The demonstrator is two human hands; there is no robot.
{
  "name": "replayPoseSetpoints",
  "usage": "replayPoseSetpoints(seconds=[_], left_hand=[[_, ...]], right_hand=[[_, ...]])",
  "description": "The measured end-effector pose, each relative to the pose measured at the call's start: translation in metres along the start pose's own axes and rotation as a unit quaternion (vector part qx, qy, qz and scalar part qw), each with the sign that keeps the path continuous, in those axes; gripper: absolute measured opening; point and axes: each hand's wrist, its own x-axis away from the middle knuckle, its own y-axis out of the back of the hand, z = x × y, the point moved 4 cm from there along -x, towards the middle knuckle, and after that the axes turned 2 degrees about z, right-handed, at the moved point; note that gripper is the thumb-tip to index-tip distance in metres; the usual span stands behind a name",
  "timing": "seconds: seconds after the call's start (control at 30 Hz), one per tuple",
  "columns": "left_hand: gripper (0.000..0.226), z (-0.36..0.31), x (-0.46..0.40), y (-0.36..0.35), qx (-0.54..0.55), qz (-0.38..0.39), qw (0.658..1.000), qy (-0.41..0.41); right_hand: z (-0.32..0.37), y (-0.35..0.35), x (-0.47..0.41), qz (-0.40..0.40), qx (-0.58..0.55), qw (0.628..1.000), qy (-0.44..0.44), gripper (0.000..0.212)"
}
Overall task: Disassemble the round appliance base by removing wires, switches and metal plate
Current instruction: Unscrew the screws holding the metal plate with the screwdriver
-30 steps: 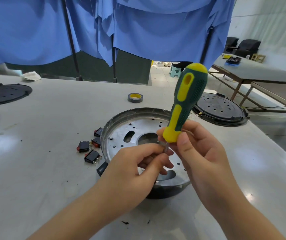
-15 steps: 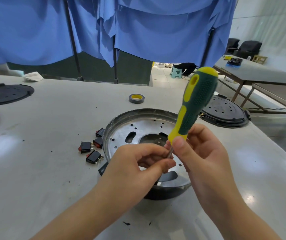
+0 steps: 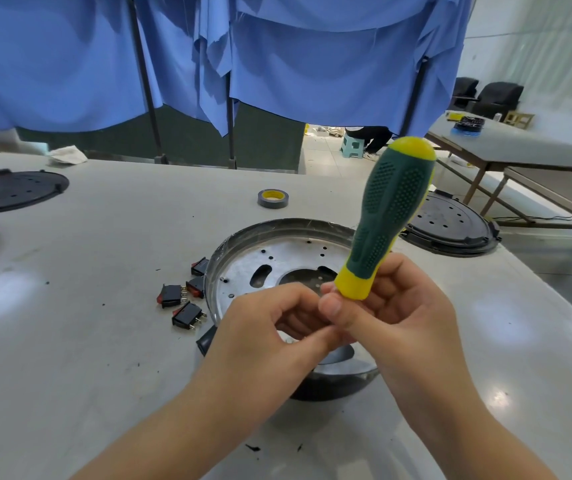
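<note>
Nearest: left hand (image 3: pixel 277 327) and right hand (image 3: pixel 402 317) meet over the near side of the round steel-rimmed appliance base (image 3: pixel 277 233). R hand's fingers (image 3: pixel 333 306) are curled round the yellow collar of the green-and-yellow rubber-grip screwdriver (image 3: pixel 391 216), thumb on the near side. L hand's fingers are curled in a pinch right at the shaft below the collar; can't tell if there's a screw in the pinch, shaft & tip hidden.

Change vs 1 s ago: handle has tipped further right & rolled, yellow stripe w/ hang hole now turned away, dotted green face toward camera. Hands have stayed put over the same spot. Reads as turning the driver, or fiddling w/ something at its tip, prob. a screw of the perforated silver metal plate (image 3: pixel 270 268), which sits in the base, not yet lifted.

Left of the base on the pale grey tabletop (image 3: pixel 104 341): black rocker switches with red faces (image 3: pixel 187 313), already out, unmoved. No wires seen.

Further back: roll of grey tape with yellow core (image 3: pixel 272 197); black perforated round cover (image 3: pixel 450 225) behind-right.
</note>
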Motion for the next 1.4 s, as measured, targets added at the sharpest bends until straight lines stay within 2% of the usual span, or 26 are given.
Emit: replayPoseSetpoints(seconds=[0.27,0.37,0.5,0.67,0.73,0.87,1.07,1.27,1.4], left_hand=[[0.011,0.0043,-0.0013,0.0006,-0.009,0.026,1.0,0.004],[0.003,0.0041,-0.0013,-0.0013,-0.026,0.044,0.999,-0.008],[0.005,0.0047,-0.0003,-0.0025,-0.049,0.064,0.997,-0.009],[0.013,0.0064,0.0003,-0.0022,-0.068,0.075,0.995,-0.002],[0.02,0.0068,-0.0002,-0.0014,-0.071,0.076,0.995,-0.001],[0.012,0.0061,-0.0002,-0.0003,-0.061,0.063,0.996,-0.001],[0.013,0.0052,0.0011,-0.0025,-0.072,0.051,0.996,-0.002],[0.013,0.0064,0.0005,0.0,-0.064,0.033,0.997,0.007],[0.003,0.0063,-0.0009,0.0006,-0.07,0.063,0.996,-0.001]], right_hand=[[0.0002,0.0018,-0.0023,-0.018,0.016,1.0,-0.011,0.037],[0.0,-0.0004,-0.0005,-0.003,0.012,1.0,-0.015,0.036],[0.0011,-0.0023,0.0011,0.01,0.032,0.999,0.004,0.027],[0.0,0.0027,-0.0005,0.027,0.071,0.997,0.002,0.032],[0.0005,0.0025,-0.0004,0.036,0.071,0.997,0.005,0.032],[0.0004,-0.0014,0.0008,0.05,0.058,0.997,-0.004,0.026],[-0.0007,0.0011,-0.0005,0.016,0.081,0.997,0.004,0.027],[-0.0004,0.0039,-0.002,0.004,0.068,0.998,-0.009,0.043],[-0.0006,0.0048,-0.0032,0.002,0.056,0.998,-0.016,0.047]])
